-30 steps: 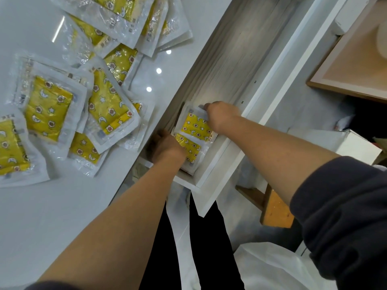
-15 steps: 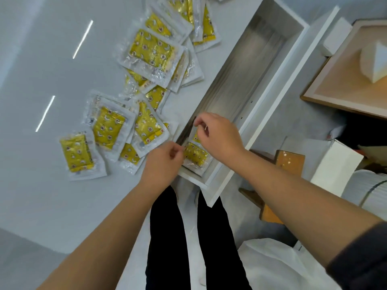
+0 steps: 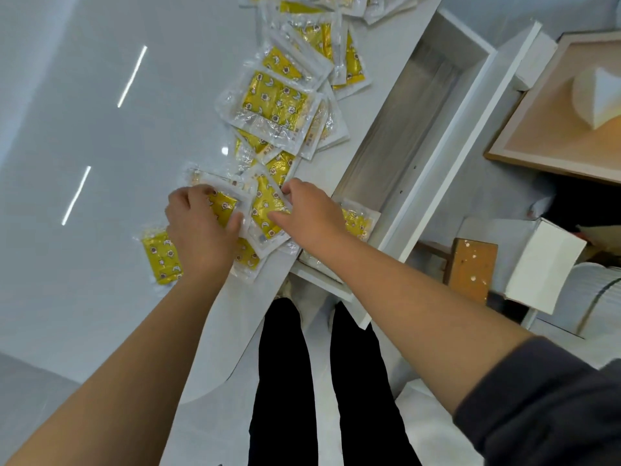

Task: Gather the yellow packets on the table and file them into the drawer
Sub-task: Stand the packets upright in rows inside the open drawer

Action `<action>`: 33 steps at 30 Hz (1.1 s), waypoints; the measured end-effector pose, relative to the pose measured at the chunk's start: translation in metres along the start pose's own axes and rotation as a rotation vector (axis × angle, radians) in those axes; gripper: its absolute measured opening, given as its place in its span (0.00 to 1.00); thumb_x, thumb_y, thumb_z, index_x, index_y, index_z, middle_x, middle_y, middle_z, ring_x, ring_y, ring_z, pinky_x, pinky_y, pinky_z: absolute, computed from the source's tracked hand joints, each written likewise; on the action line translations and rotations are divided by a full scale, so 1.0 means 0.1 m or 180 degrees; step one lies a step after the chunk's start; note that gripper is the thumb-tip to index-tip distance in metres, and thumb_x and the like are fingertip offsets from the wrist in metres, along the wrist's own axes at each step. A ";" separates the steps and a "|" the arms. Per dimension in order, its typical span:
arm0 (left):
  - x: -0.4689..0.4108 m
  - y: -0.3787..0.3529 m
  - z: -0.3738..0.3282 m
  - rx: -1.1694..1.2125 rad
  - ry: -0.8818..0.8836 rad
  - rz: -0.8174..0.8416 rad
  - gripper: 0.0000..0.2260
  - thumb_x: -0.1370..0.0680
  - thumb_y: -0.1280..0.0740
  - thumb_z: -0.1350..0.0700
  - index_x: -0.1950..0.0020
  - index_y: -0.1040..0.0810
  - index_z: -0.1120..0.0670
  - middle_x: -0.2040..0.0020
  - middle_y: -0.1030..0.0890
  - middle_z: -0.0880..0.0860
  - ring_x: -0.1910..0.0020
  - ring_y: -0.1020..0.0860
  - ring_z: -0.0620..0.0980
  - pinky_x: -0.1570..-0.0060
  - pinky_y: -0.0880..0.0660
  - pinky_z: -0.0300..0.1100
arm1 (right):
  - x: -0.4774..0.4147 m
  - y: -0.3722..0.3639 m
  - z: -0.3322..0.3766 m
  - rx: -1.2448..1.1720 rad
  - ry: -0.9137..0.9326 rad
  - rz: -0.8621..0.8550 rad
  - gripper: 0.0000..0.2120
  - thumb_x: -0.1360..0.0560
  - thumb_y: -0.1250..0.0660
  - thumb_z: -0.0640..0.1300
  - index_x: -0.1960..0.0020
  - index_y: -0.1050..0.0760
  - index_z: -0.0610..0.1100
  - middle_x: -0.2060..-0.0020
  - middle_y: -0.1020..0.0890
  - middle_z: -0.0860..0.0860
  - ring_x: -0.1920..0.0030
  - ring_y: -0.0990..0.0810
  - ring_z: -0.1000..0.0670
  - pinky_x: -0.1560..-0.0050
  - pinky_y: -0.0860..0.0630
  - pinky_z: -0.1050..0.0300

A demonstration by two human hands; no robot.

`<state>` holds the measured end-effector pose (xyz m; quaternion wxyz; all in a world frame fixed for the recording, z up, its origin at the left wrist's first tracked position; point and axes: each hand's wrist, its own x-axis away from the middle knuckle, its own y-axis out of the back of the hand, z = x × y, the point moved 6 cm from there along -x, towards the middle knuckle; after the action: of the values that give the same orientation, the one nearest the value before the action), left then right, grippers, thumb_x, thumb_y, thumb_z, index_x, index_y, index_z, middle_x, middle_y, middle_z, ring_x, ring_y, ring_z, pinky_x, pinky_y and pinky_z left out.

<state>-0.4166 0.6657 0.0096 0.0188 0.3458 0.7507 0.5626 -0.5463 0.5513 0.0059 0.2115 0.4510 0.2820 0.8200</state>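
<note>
Head view: both hands on the bench's near-edge packets, most of the filing yet to do.

Head view: the left hand (image 3: 201, 227) lies fingers curled over one yellow packet (image 3: 224, 206), thumb along its edge; the right hand (image 3: 307, 213) has its fingertips on a neighbouring packet (image 3: 267, 210), and whether either has it pinched I cannot tell. A few filed packets (image 3: 355, 222) sit at the near end of the open drawer (image 3: 413, 129), which runs along the bench's (image 3: 84, 129) right edge; the rest of it looks bare. By my judgement only a small share is filed: an overlapping heap of packets (image 3: 279, 102) trails toward the far edge, and a lone packet (image 3: 161, 257) lies by the left wrist. Overlap and slick wrappers may hinder single picks. Off the bench stand a wooden tray (image 3: 551, 129) and a white box (image 3: 544, 264).
</note>
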 end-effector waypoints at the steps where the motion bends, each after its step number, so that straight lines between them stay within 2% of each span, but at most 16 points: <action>1: -0.03 0.00 0.00 -0.0042 0.0016 0.0003 0.27 0.29 0.27 0.50 0.33 0.32 0.55 0.34 0.32 0.58 0.35 0.33 0.60 0.39 0.33 0.55 | 0.00 -0.01 0.02 0.0036 -0.0053 -0.0052 0.21 0.26 0.32 0.55 0.38 0.31 0.46 0.46 0.22 0.49 0.48 0.22 0.47 0.54 0.24 0.52; 4: -0.14 0.01 0.01 -0.0100 0.0126 0.0084 0.36 0.30 0.26 0.48 0.28 0.39 0.54 0.31 0.34 0.58 0.32 0.34 0.60 0.37 0.35 0.57 | -0.03 -0.05 0.04 -0.0256 -0.0190 -0.0031 0.20 0.26 0.31 0.52 0.40 0.33 0.46 0.49 0.21 0.48 0.52 0.21 0.45 0.56 0.23 0.50; 8: -0.23 -0.03 -0.01 0.0338 0.0004 0.0284 0.35 0.29 0.26 0.50 0.27 0.38 0.54 0.33 0.31 0.56 0.34 0.31 0.57 0.34 0.35 0.53 | -0.03 -0.07 0.03 -0.0821 -0.0259 0.0153 0.19 0.27 0.31 0.49 0.39 0.32 0.47 0.45 0.22 0.49 0.49 0.22 0.46 0.52 0.23 0.50; 10: -0.26 -0.08 -0.08 0.0430 -0.0370 0.0546 0.32 0.28 0.26 0.52 0.28 0.35 0.54 0.34 0.29 0.56 0.35 0.30 0.56 0.35 0.34 0.50 | -0.02 -0.06 -0.03 -0.1032 -0.0293 0.0215 0.15 0.26 0.32 0.47 0.41 0.29 0.45 0.48 0.21 0.49 0.50 0.22 0.47 0.50 0.24 0.51; 12: -0.28 -0.08 -0.16 -0.0010 -0.0961 0.0643 0.30 0.29 0.26 0.52 0.31 0.31 0.55 0.36 0.29 0.58 0.36 0.30 0.59 0.38 0.34 0.51 | 0.00 -0.03 -0.12 -0.1144 -0.0323 0.0252 0.09 0.26 0.33 0.45 0.47 0.27 0.43 0.53 0.22 0.49 0.52 0.23 0.47 0.54 0.27 0.53; 14: -0.30 -0.07 -0.18 -0.0503 -0.1433 0.0614 0.30 0.31 0.25 0.51 0.32 0.30 0.55 0.33 0.32 0.58 0.33 0.34 0.60 0.37 0.36 0.55 | 0.04 0.02 -0.22 -0.1293 -0.0365 0.0302 0.06 0.25 0.34 0.44 0.52 0.28 0.43 0.58 0.24 0.49 0.57 0.25 0.49 0.58 0.29 0.55; 16: -0.32 -0.06 -0.16 -0.0724 -0.1647 0.0621 0.31 0.33 0.24 0.50 0.33 0.30 0.53 0.31 0.33 0.56 0.30 0.36 0.58 0.34 0.39 0.58 | 0.09 0.05 -0.29 -0.1510 -0.0447 0.0379 0.05 0.25 0.35 0.43 0.53 0.30 0.44 0.61 0.26 0.51 0.60 0.27 0.51 0.62 0.31 0.56; 18: -0.34 -0.06 -0.16 -0.0923 -0.1762 0.0534 0.31 0.33 0.24 0.48 0.34 0.29 0.54 0.34 0.30 0.56 0.32 0.34 0.58 0.31 0.41 0.58 | 0.13 0.05 -0.34 -0.1706 -0.0547 0.0514 0.04 0.25 0.35 0.42 0.52 0.30 0.46 0.59 0.25 0.51 0.60 0.25 0.51 0.62 0.29 0.57; 20: -0.38 -0.05 -0.17 -0.1072 -0.1685 0.0430 0.31 0.33 0.24 0.45 0.36 0.29 0.55 0.38 0.29 0.58 0.35 0.32 0.60 0.31 0.43 0.58 | 0.16 0.03 -0.36 -0.1857 -0.0593 0.0628 0.07 0.25 0.35 0.41 0.48 0.29 0.46 0.53 0.21 0.49 0.53 0.21 0.49 0.56 0.25 0.55; 22: -0.41 -0.04 -0.17 -0.1192 -0.1487 0.0398 0.32 0.34 0.25 0.42 0.37 0.30 0.57 0.42 0.28 0.59 0.40 0.30 0.61 0.34 0.40 0.56 | 0.18 0.01 -0.39 -0.2024 -0.0614 0.0680 0.10 0.26 0.34 0.40 0.45 0.28 0.46 0.48 0.20 0.47 0.49 0.20 0.48 0.51 0.24 0.54; 26: -0.42 0.03 -0.21 -0.1276 -0.1115 0.0443 0.26 0.30 0.27 0.42 0.45 0.28 0.60 0.52 0.25 0.59 0.55 0.26 0.61 0.54 0.31 0.52 | 0.21 0.00 -0.45 -0.2451 -0.0685 0.0657 0.11 0.26 0.33 0.39 0.44 0.26 0.45 0.49 0.19 0.49 0.49 0.20 0.48 0.48 0.25 0.55; 28: -0.40 0.11 -0.24 -0.1219 -0.0870 0.0484 0.23 0.28 0.29 0.41 0.51 0.32 0.59 0.61 0.27 0.57 0.63 0.28 0.58 0.64 0.32 0.49 | 0.22 -0.01 -0.50 -0.2624 -0.0770 0.0601 0.09 0.26 0.32 0.41 0.47 0.25 0.46 0.48 0.18 0.47 0.48 0.19 0.46 0.43 0.23 0.49; 31: -0.34 0.26 -0.37 -0.0535 -0.0528 0.0525 0.23 0.29 0.29 0.41 0.53 0.34 0.57 0.63 0.29 0.54 0.61 0.29 0.57 0.64 0.32 0.48 | 0.27 0.00 -0.52 -0.3104 -0.0831 0.0703 0.05 0.25 0.32 0.42 0.49 0.24 0.48 0.46 0.17 0.47 0.45 0.18 0.45 0.39 0.24 0.44; 33: -0.28 0.31 -0.50 0.0213 -0.0223 0.0675 0.24 0.30 0.28 0.42 0.48 0.30 0.58 0.57 0.26 0.52 0.57 0.28 0.54 0.60 0.31 0.47 | 0.31 0.00 -0.49 -0.3719 -0.0903 0.0900 0.07 0.23 0.34 0.39 0.45 0.25 0.46 0.43 0.19 0.45 0.42 0.19 0.44 0.38 0.25 0.45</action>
<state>-0.4009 0.6132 0.0445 -0.0262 0.4432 0.7271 0.5236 -0.6043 0.5569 0.0038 0.3482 0.3982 -0.3072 0.7911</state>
